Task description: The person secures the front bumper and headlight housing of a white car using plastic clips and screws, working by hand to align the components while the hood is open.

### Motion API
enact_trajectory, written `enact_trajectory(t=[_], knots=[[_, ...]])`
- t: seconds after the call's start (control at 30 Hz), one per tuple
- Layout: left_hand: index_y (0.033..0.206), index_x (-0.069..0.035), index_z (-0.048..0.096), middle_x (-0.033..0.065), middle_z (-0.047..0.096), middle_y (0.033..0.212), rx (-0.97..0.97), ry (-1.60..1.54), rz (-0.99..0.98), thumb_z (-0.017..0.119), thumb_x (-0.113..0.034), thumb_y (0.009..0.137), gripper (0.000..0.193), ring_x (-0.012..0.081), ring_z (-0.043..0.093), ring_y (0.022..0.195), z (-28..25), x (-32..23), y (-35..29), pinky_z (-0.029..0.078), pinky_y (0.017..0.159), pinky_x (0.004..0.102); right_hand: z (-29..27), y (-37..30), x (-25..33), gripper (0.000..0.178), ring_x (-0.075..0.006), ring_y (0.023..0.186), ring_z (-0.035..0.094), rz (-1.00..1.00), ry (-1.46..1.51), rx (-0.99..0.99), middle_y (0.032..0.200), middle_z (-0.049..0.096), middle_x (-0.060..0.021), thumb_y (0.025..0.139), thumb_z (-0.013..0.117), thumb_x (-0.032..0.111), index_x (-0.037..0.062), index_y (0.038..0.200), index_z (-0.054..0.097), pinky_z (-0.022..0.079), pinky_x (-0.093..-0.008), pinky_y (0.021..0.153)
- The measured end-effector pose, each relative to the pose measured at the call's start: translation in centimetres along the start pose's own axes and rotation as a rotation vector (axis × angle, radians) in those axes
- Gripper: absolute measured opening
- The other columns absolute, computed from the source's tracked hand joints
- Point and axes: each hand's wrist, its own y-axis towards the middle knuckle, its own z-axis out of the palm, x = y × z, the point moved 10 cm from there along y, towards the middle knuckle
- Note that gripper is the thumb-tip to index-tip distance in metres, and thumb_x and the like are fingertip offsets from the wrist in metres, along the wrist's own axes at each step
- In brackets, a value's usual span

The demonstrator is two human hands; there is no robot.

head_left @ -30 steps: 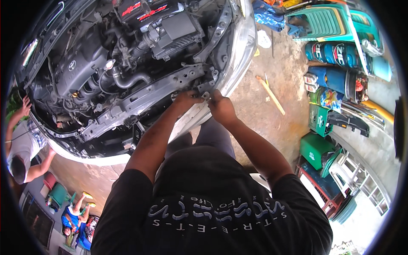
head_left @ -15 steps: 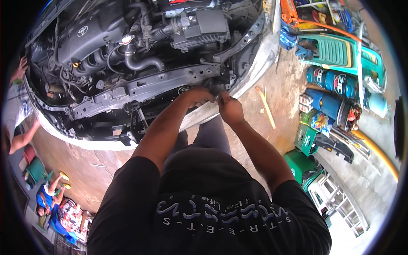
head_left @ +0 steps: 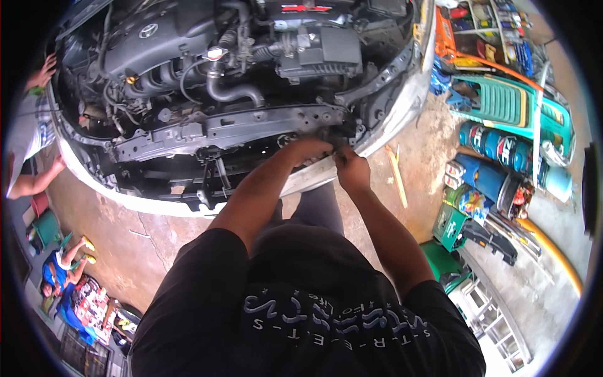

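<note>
Curling at the white bumper (head_left: 141, 204), left hand (head_left: 313, 149) beside right hand (head_left: 353, 171), grip unclear

Garage wkshp: exposed car eng. (head_left: 166, 43), ladder (head_left: 507, 308) nr.

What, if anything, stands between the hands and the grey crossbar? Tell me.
Nothing visible: the left hand and right hand are near the right end of the grey crossbar; contact is unclear.

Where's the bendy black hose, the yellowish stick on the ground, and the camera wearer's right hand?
Bendy black hose (head_left: 234, 95): head view, on its curved stretch.
Yellowish stick (head_left: 396, 177): head view, halfway along it.
Right hand (head_left: 353, 171): head view, on its back.
</note>
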Motion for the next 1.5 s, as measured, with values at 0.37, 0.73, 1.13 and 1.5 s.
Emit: enact_trajectory(t=[0.37, 0.73, 1.13, 1.5], knots=[[0.123, 0.003, 0.077, 0.0187, 0.077, 0.108, -0.076, 0.222, 0.140, 0.082, -0.032, 0.089, 0.049, 0.0285, 0.069, 0.093, -1.0, 0.6, 1.1, 0.054, 0.076, 0.0453, 1.7, 1.2, -0.8, 0.025, -0.0475, 0.091, 0.074, -0.023, -0.162, 0.125, 0.094, 0.077, -0.0227, 0.095, 0.076, 0.020, 0.0081, 0.113, 0.064, 0.058, -0.0585, 0.079], [0.119, 0.000, 0.080, 0.0198, 0.079, 0.118, -0.067, 0.381, 0.231, 0.078, -0.028, 0.085, 0.044, 0.0315, 0.075, 0.105, 0.0, -1.4, 1.1, 0.058, 0.091, 0.0464, 0.1, -0.4, -0.8, 0.013, -0.0481, 0.089, 0.074, -0.083, -0.148, -0.006, 0.095, 0.076, -0.0241, 0.099, 0.071, 0.020, 0.0098, 0.107, 0.072, 0.059, -0.0576, 0.077], [0.111, -0.004, 0.082, 0.0198, 0.080, 0.107, -0.179, 0.792, 0.362, 0.094, -0.047, 0.072, 0.059, 0.0333, 0.076, 0.098, 0.3, -1.7, 0.4, 0.056, 0.090, 0.0458, 0.5, -4.6, 1.7, 0.050, -0.0419, 0.099, 0.073, -0.222, -0.199, 0.083, 0.115, 0.069, -0.0209, 0.093, 0.068, 0.014, 0.0107, 0.143, 0.063, 0.060, -0.0543, 0.085], [0.112, -0.005, 0.079, 0.0177, 0.078, 0.111, -0.163, 0.866, 0.629, 0.082, -0.036, 0.087, 0.040, 0.0329, 0.072, 0.101, 1.2, -2.4, -0.2, 0.055, 0.093, 0.0471, -2.8, -6.9, 0.4, 0.091, -0.0435, 0.102, 0.073, -0.253, -0.132, 0.380, 0.116, 0.070, -0.0269, 0.093, 0.070, 0.021, 0.0251, 0.174, 0.030, 0.060, -0.0552, 0.084]])
